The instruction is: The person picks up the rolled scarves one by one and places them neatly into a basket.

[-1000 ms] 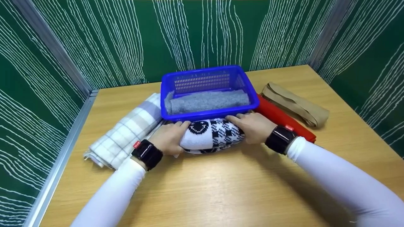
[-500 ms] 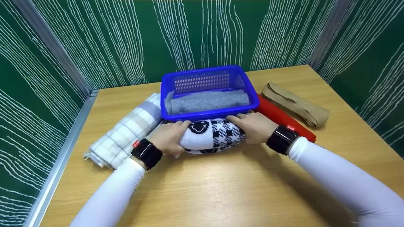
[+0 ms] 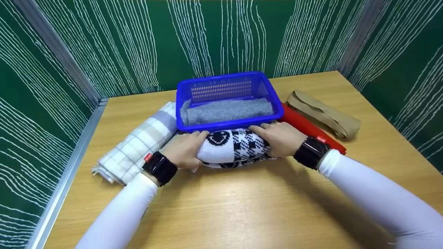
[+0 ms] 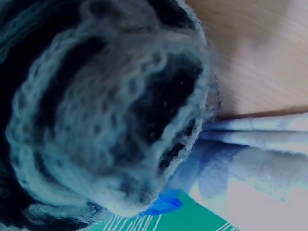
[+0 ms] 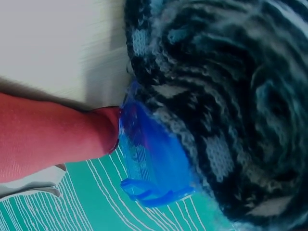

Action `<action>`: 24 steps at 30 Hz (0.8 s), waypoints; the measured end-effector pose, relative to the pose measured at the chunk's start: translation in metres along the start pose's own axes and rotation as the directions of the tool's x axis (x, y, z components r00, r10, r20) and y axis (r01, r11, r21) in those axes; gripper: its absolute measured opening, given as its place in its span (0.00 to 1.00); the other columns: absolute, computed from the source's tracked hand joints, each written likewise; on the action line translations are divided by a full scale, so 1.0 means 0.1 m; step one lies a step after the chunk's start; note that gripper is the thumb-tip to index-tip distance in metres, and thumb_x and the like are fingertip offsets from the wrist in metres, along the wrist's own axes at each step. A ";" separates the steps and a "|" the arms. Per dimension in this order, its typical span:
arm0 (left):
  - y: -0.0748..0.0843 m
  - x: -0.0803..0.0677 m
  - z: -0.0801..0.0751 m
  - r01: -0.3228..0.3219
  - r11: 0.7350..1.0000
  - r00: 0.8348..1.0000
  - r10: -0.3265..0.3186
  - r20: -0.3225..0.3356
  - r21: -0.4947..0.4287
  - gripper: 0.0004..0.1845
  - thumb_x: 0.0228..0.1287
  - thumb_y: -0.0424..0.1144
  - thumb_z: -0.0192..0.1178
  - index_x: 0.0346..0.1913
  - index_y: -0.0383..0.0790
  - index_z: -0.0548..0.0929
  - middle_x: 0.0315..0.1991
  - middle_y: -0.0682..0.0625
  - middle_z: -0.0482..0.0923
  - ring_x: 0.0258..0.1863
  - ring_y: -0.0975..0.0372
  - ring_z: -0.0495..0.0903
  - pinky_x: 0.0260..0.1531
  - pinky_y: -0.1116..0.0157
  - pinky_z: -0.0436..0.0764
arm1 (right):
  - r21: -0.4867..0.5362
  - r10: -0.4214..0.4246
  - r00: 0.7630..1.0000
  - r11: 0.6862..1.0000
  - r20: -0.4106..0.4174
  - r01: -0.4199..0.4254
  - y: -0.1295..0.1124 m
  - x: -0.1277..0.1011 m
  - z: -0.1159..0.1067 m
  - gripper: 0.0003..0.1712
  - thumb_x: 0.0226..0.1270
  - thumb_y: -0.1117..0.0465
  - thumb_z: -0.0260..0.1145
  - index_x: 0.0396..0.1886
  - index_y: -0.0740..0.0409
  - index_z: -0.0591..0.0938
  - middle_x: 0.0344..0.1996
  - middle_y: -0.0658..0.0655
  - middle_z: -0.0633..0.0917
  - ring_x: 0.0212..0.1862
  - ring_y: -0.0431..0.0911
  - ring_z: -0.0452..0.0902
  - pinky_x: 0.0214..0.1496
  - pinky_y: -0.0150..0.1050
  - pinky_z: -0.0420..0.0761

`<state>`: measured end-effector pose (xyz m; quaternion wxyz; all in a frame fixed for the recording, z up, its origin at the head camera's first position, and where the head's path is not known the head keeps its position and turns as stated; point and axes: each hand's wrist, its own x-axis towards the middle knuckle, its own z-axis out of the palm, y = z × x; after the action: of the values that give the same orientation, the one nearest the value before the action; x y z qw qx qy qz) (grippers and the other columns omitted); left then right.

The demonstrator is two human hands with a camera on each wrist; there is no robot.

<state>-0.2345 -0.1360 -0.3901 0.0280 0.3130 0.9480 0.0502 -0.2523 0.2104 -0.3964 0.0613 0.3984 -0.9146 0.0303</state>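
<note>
A rolled black-and-white knit scarf (image 3: 218, 150), with a smiley face and a houndstooth pattern, lies across the front of the blue basket (image 3: 228, 123). My left hand (image 3: 185, 149) grips its left end, thumb on the near side and fingers over the top. Round the right end curls my right hand (image 3: 282, 138). The spiral layers of the scarf (image 5: 231, 115) show in the right wrist view, and its other end fills much of the left wrist view. Inside the basket is a rolled grey cloth (image 3: 228, 111).
To the left, a folded white plaid cloth (image 3: 138, 141) reaches up against the basket. A red roll (image 3: 308, 126) extends from the basket's right side, with a tan folded cloth (image 3: 323, 116) beyond it. Green walls with white lines enclose the wooden table (image 3: 221, 207) behind and at both sides.
Both hands keep their grip on the scarf. It has shifted very slightly toward the basket, and the right hand has edged a little to the right. The basket and other cloths stay put.
</note>
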 end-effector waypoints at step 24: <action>0.10 -0.08 -0.28 0.009 1.000 1.000 -0.009 -0.009 -0.027 0.48 0.44 0.38 0.80 0.73 0.42 0.73 0.59 0.43 0.85 0.55 0.48 0.87 0.58 0.48 0.89 | -0.004 0.022 1.000 1.000 0.012 -0.022 -0.05 -0.04 -0.31 0.56 0.44 0.60 0.88 0.77 0.58 0.74 0.51 0.65 0.89 0.46 0.63 0.89 0.48 0.63 0.90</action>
<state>-0.2246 -0.1352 -0.3614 0.0280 0.3080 0.9488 0.0644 -0.2437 0.2132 -0.3666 0.0560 0.3882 -0.9195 0.0269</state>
